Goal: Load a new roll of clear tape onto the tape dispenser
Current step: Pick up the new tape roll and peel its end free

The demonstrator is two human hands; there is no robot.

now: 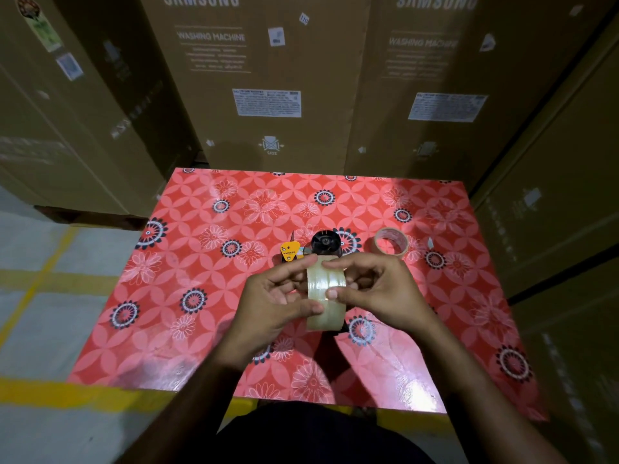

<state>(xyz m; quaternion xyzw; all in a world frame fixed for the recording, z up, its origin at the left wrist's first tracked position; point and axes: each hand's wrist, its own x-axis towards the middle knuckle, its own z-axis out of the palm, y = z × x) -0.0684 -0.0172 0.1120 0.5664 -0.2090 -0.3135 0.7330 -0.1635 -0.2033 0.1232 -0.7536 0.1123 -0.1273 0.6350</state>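
Observation:
A full roll of clear tape (326, 289) stands on edge above the table's middle, held between both hands. My left hand (274, 303) grips its left side, thumb on the front face. My right hand (375, 289) grips its right side, with the thumb pressed on the outer tape layer. Just beyond the roll lies the tape dispenser (315, 251), with a black round hub and an orange-yellow plate at its left end. Its handle is mostly hidden behind the roll and my hands.
The table has a red flowered cover (207, 262). An empty-looking cardboard tape core (390, 242) lies right of the dispenser, and a small scrap (430, 242) beyond it. Tall cardboard boxes (268, 78) stand close behind and on both sides. Yellow floor lines run at left.

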